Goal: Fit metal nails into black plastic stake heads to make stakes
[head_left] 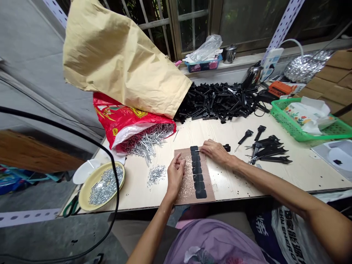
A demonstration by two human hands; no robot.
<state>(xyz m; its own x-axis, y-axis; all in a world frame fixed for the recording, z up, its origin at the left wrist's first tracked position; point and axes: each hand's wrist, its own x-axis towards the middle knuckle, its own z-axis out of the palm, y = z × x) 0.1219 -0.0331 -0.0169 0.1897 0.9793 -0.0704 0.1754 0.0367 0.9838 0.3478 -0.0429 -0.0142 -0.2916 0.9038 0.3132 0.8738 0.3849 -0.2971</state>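
Note:
A brown board lies at the table's front edge, with several flat black plastic pieces lined up in a column on it. At the far end of that column my right hand is closed in a pinch. A thin silvery metal rod sticks out from its fingertips over a black piece. My left hand rests over the board's left side with fingers curled together; what they hold, if anything, is too small to make out. Pale crumbs are scattered on the board beside it.
Small metal parts lie in a loose pile and a yellow bowl at left. A red bag spills metal rods. Black parts are heaped behind; black-handled tools and a green basket are at right. A black cable hangs left.

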